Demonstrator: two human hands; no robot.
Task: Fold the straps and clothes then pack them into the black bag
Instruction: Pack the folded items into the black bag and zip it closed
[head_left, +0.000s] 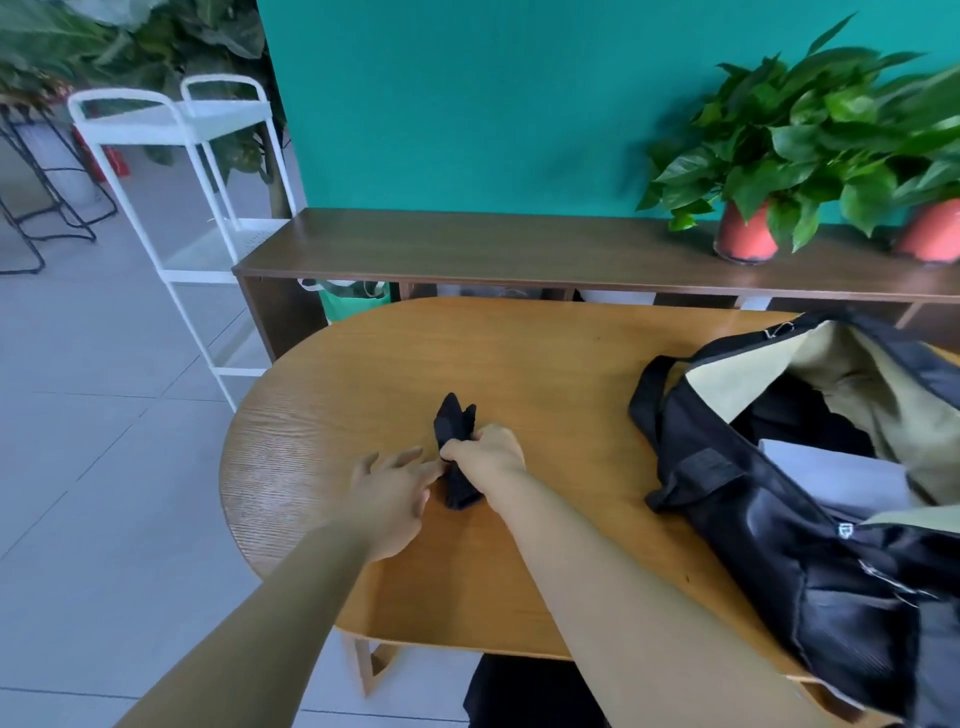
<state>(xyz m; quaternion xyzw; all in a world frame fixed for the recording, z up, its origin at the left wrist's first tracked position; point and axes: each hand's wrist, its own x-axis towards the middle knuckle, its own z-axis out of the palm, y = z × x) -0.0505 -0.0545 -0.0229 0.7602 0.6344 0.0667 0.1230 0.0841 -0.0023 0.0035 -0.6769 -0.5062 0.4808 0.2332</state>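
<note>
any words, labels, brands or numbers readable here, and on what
No text can be read anywhere in this view.
Black bag: a small white badge on its front, too small and blurred to read.
Folded black strap held by the right hand: no marking shows.
Red pots: plain, no label shows.
Left hand is open beside the strap.

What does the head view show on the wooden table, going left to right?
Open left hand flat on the oval wooden table → small bunched black strap → right hand gripping the strap → open black bag with beige lining, a pale folded cloth inside.
</note>
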